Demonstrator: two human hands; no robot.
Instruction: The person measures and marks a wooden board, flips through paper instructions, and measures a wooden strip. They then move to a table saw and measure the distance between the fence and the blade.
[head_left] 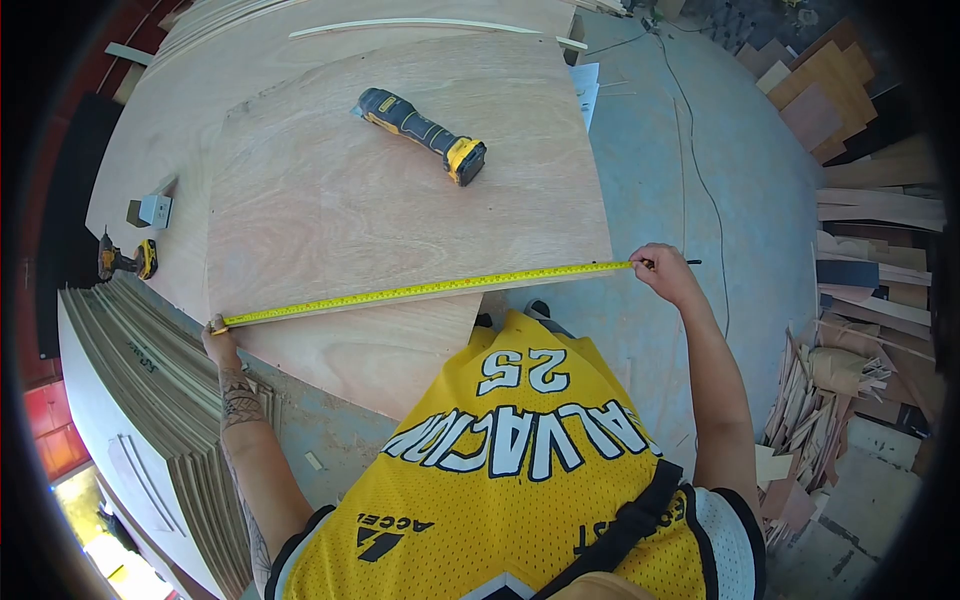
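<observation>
Well apart from each other, my two hands are closed on the yellow tape measure (430, 291), which runs taut along the near edge of the top plywood sheet (400, 210). My left hand (216, 330) grips it by the sheet's near left corner, and my right hand (658, 270) pinches it just beyond the right edge, over the floor (660, 370), with a dark pen (693, 262) sticking out past the fingers. I can't tell which hand has the case. Farther back on the top sheet lies a black and yellow power tool (422, 132), slanting with its yellow end nearer me. Under the top sheet, more pale plywood (370, 355) shows at the near side and to the left, where a small grey-blue block (155, 210) sits. A black and yellow drill (128, 260) is near the left edge, above a thick stack of boards (150, 420). Across the far side lies a thin wooden strip (430, 23), while wood offcuts (820, 400) are piled along the right and a black cable (700, 175) trails over the floor.
</observation>
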